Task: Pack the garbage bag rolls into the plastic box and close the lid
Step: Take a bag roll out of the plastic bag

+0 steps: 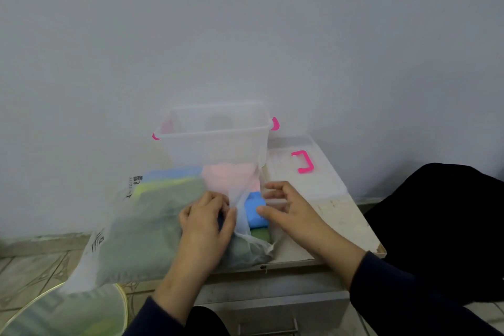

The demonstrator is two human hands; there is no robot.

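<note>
A clear plastic box (215,142) with pink latches stands open and empty against the wall. Its clear lid (305,172) with a pink handle lies flat to the right. In front lies a large translucent bag (141,226) holding coloured garbage bag rolls: green, yellow, blue and pink (229,174) show through. A blue roll (255,213) and a green roll (260,234) show at the bag's open mouth. My left hand (207,224) pinches the edge of the bag's opening. My right hand (283,207) has its fingers on the blue roll.
Everything rests on a small white cabinet top (349,224) against a grey wall. A dark cloth or garment (441,226) lies at the right. A round glass-like disc (68,311) sits low at the left over a tiled floor.
</note>
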